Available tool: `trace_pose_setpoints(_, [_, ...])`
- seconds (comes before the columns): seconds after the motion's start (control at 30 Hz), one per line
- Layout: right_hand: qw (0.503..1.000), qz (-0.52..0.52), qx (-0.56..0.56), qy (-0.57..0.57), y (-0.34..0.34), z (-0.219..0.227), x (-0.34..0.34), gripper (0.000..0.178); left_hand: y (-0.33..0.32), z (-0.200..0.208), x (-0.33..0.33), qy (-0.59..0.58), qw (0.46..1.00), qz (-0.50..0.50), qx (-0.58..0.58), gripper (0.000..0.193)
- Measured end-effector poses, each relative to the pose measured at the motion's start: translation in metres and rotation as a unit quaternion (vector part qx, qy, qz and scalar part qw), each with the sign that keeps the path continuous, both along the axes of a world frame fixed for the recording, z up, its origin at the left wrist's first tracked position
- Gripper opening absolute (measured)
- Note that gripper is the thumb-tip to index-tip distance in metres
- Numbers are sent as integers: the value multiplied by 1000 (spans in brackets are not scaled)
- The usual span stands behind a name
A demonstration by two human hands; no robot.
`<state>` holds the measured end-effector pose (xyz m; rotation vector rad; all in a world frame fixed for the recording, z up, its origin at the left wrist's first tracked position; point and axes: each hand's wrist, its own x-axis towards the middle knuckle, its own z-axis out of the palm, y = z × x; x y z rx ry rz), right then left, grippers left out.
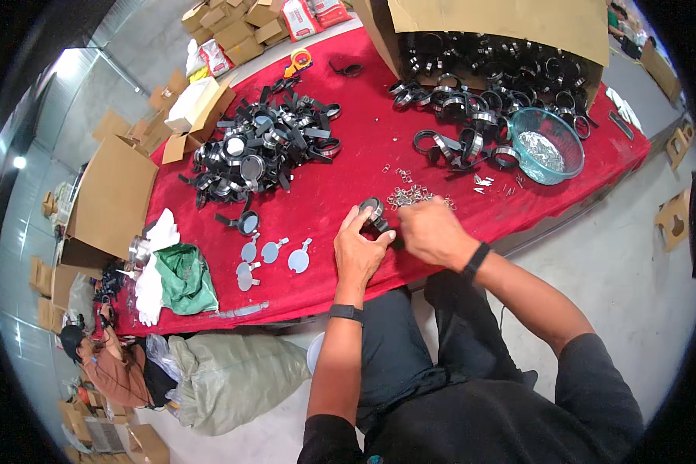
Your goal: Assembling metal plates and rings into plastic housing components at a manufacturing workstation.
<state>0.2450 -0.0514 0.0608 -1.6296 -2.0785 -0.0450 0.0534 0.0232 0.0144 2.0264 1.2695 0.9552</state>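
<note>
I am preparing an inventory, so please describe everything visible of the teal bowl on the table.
The teal bowl is round, open and translucent, apparently plastic. It stands upright on the red cloth, near its right end. Small silvery pieces lie inside, not filling it. Black rings with silvery bands crowd its left side, perhaps touching it.

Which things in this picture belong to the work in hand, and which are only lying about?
Apparently in the work: black ring part in left hand; small metal pieces beside right hand; heaped ring parts.

Apparently lying about: yellow tape dispenser; white glove; green bag.
</note>
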Motion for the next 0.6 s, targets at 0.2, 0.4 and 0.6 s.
trace_pose_setpoints(0.2, [972, -189, 24, -137, -31, -29, 135, 8, 4, -8, -6, -23, 1000, -5, -3, 75])
trace_pose_setpoints(0.4, [986, -140, 86, 12, -48, 1, 106, 37, 5, -18, 5, -272, 951, 10, -144, 77])
trace_pose_setpoints(0.6, [962, -27, -153, 223, -31, 2, -9, 35, -22, 9, 18, -260, 957, -11, -127, 78])
